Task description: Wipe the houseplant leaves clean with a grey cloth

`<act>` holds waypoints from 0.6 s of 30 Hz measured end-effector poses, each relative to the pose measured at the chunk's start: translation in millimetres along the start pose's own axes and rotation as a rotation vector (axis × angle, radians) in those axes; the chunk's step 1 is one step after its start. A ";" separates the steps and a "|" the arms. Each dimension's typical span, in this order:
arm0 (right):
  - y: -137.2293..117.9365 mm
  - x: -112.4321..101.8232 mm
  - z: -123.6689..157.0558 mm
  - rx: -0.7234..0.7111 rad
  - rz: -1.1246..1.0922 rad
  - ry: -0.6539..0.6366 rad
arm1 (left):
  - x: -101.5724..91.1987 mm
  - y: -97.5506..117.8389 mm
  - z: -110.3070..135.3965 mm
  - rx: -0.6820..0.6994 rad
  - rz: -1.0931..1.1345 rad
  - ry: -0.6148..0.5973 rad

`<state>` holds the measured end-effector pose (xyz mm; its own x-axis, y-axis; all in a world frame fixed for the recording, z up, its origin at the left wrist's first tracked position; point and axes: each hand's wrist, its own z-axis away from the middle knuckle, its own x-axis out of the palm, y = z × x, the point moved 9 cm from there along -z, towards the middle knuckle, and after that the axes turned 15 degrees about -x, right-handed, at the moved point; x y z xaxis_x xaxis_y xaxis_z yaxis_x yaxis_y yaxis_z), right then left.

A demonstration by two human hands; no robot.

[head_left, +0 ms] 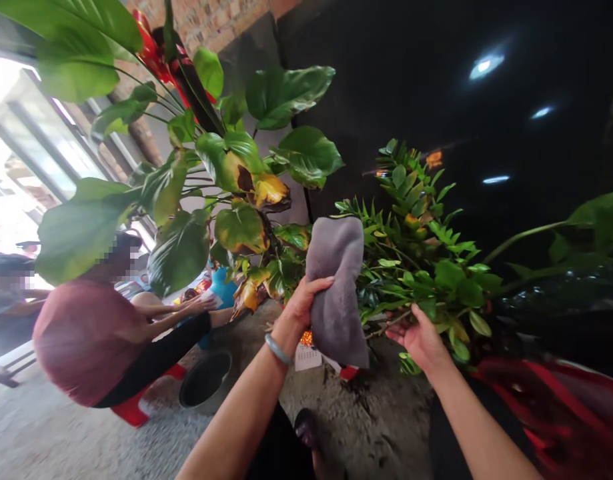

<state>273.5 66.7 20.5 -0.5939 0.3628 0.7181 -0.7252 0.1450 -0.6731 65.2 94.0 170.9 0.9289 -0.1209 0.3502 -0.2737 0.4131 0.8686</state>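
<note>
Matt plush cloth (337,287), glossy leaves (449,275), shiny smooth wall (401,73), rough floor (386,417)

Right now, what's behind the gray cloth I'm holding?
Leafy plant at its right edge, printed paper at its lower left; whatever lies directly behind the cloth is covered.

A glossy black surface (386,87) is set at upper right, marked by bright light spots (485,66). Brickwork (226,23) is exposed at the top. The left side is brightly lit through an opening (3,83). A red stool (132,412) is placed on the rough grey floor (161,450).
</note>
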 end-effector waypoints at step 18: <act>0.8 -3.5 -1.5 0.014 0.045 0.008 | -17.7 2.5 3.0 -0.029 0.012 0.080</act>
<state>275.5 66.9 17.2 -0.6237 0.3757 0.6855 -0.7026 0.1149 -0.7022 47.4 94.5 168.0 0.9428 -0.0441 0.3304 -0.2786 0.4400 0.8537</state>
